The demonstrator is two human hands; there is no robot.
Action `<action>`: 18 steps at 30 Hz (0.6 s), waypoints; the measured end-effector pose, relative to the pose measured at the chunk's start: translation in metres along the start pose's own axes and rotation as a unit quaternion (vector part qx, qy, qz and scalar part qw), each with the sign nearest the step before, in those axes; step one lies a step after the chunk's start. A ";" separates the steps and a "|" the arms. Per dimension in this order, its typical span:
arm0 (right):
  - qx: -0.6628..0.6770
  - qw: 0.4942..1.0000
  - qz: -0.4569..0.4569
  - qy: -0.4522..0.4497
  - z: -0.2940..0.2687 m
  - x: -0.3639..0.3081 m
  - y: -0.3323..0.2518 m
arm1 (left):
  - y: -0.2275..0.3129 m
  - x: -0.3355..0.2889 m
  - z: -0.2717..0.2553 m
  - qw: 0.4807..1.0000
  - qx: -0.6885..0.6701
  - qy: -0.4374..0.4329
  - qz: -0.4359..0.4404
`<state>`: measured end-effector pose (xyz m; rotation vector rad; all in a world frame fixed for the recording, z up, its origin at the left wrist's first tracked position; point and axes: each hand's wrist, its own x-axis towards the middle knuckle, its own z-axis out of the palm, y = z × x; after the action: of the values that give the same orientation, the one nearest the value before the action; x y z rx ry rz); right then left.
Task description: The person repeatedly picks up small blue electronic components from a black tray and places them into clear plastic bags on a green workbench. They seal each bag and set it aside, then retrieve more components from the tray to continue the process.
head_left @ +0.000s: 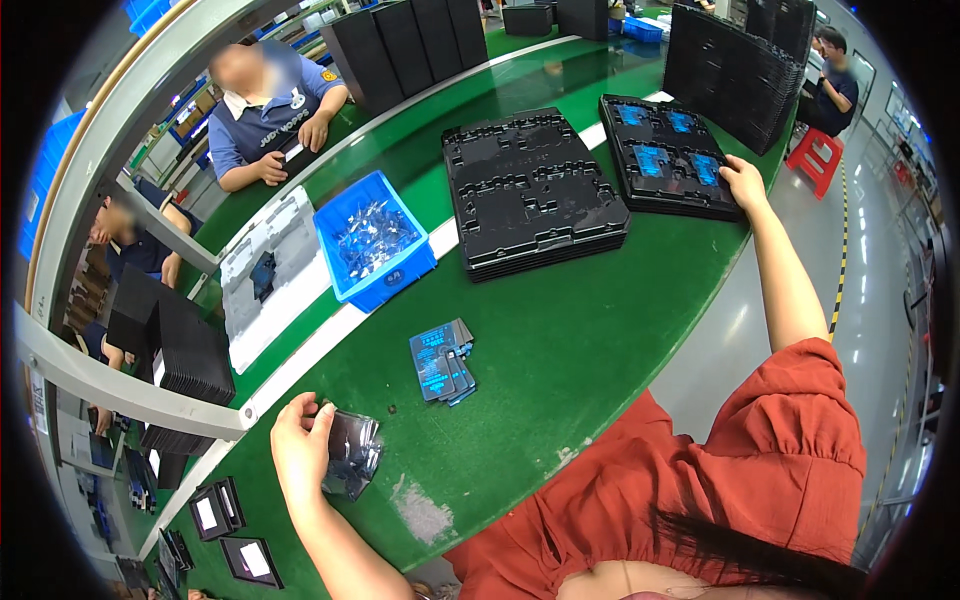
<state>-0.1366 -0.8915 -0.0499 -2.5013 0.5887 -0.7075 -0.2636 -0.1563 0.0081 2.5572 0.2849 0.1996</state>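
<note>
My left hand (pixel 303 448) is low on the left, thumb and fingers closed on the edge of dark, shiny flat pieces (pixel 353 452) that lie on the green table. My right hand (pixel 745 185) reaches far right, its fingers bent over the near right corner of a black moulded tray (pixel 668 198). Blue flat battery-like packs (pixel 652 160) sit in that tray's pockets. Between my hands, a loose fanned pile of similar blue-and-black packs (pixel 438 362) rests on the table.
A stack of black trays (pixel 535 185) stands mid-table. Left of it, a blue bin (pixel 385 275) holds clear and silvery scraps, beside a white foam sheet (pixel 285 250). Tall black tray stacks (pixel 725 80) rise at the back. A grey metal frame (pixel 130 375) crosses the left. A co-worker (pixel 275 120) sits opposite.
</note>
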 end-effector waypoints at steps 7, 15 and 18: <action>-0.052 0.948 -0.249 0.190 -0.011 -0.067 -0.125 | -0.002 -0.006 -0.002 0.999 0.025 -0.001 0.036; 0.133 0.721 -0.621 -0.278 0.032 -0.241 -0.336 | -0.007 -0.001 -0.003 1.000 -0.006 0.025 0.017; 0.100 0.717 -0.639 -0.260 0.061 -0.262 -0.368 | -0.005 -0.001 -0.008 0.999 -0.006 0.033 0.007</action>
<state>-0.2057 -0.4449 0.0065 -2.3963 -1.4804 -0.3434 -0.2665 -0.1483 0.0118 2.5439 0.2900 0.2897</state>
